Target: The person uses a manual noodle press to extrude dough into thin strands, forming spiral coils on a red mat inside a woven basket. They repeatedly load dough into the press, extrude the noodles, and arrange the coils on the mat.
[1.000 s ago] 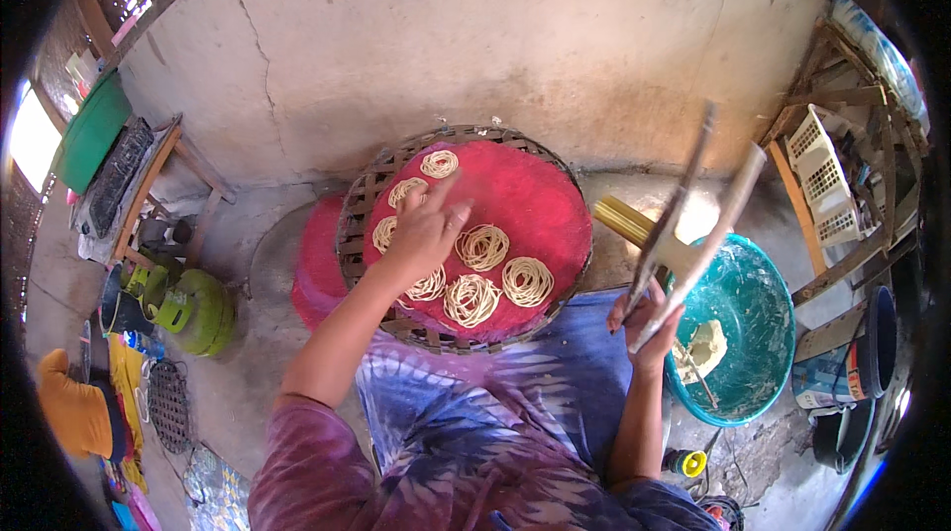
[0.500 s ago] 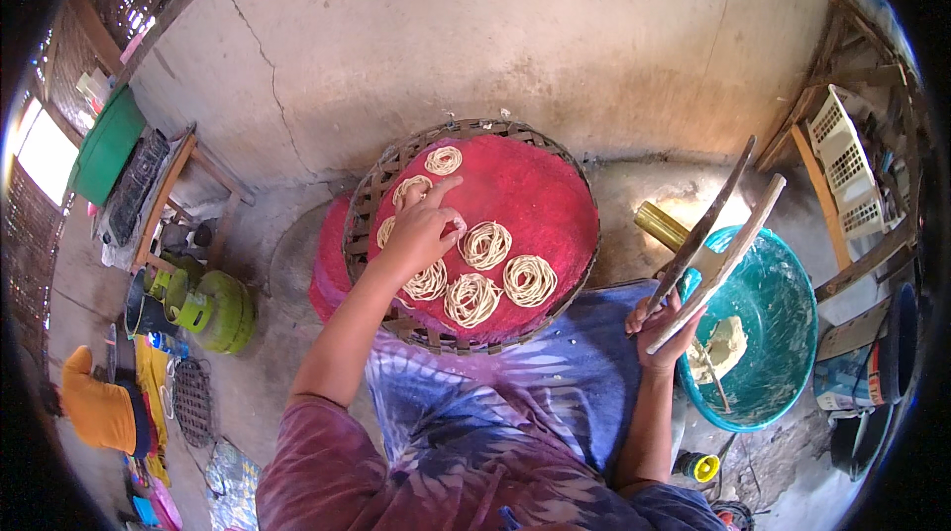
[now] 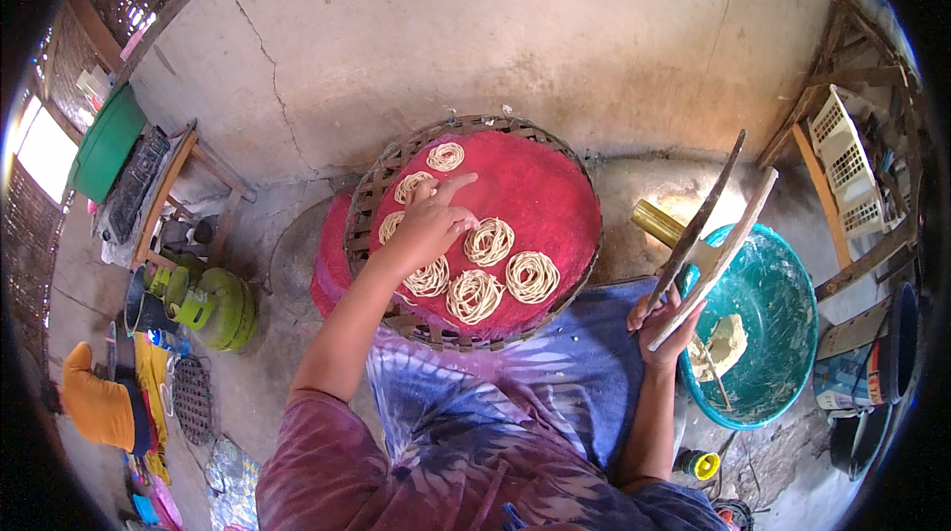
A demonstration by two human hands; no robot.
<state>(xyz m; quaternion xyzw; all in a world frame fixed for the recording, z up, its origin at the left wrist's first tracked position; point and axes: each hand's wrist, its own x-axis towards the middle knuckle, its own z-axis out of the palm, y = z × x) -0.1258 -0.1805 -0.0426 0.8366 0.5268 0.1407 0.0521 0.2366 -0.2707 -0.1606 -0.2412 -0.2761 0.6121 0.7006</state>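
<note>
My left hand [image 3: 432,224] is over several pale coiled noodle nests [image 3: 477,293] on a red, round mat [image 3: 545,184] set in a woven basket [image 3: 398,338]. Its fingers are apart, some bent, at the left-side nests; their exact contact is unclear. My right hand [image 3: 666,331] grips the two long wooden handles [image 3: 731,232] of a tool with a brass cylinder [image 3: 656,222]. That tool is above the rim of a teal basin [image 3: 792,372], which holds a lump of pale dough [image 3: 726,341] and a thin stick.
A wall [image 3: 495,36] stands behind the basket. At left are a wooden stand [image 3: 158,204] with a green tub [image 3: 104,145], green gas cylinders [image 3: 223,308] and a person in orange [image 3: 97,402]. At right are a white crate [image 3: 842,159] on a wooden frame and buckets [image 3: 887,343].
The handles in my right hand have swung slightly down and rightward over the basin since a second ago. My left hand has stayed among the nests, shifting slightly. The view has shifted a little.
</note>
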